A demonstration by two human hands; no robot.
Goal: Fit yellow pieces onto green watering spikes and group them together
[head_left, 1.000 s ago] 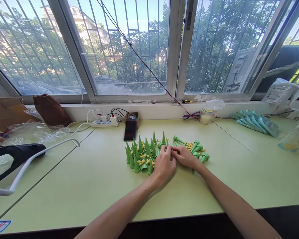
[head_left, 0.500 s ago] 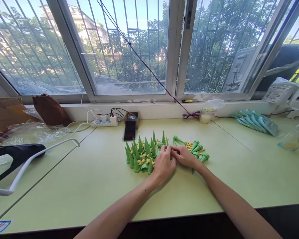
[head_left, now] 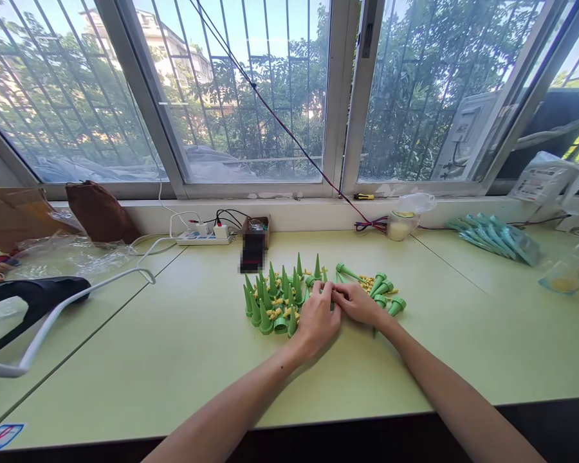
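My left hand (head_left: pixel 318 316) and my right hand (head_left: pixel 359 302) meet at the middle of the table, fingertips close together. Fingers on both are curled inward, and whatever they pinch is hidden behind them. Left of my left hand, several green plastic cone spikes (head_left: pixel 265 315) stand point up on round bases. Small yellow valve-like pieces (head_left: pixel 273 314) lie scattered among them. Beyond my right hand, more green spikes (head_left: pixel 396 306) lie on their sides around a heap of yellow pieces (head_left: pixel 367 281).
On the pale green table (head_left: pixel 174 360), a power strip (head_left: pixel 203 238) and small box (head_left: pixel 263 228) sit near the window. A clear container (head_left: pixel 401 225) and blue-green packets (head_left: pixel 495 238) are at the back right. A white tube-like frame (head_left: pixel 53 328) and black object (head_left: pixel 38 294) occupy the left.
Almost nothing differs. Both hands keep the same place and curled pose, while the whole view has shifted very slightly.
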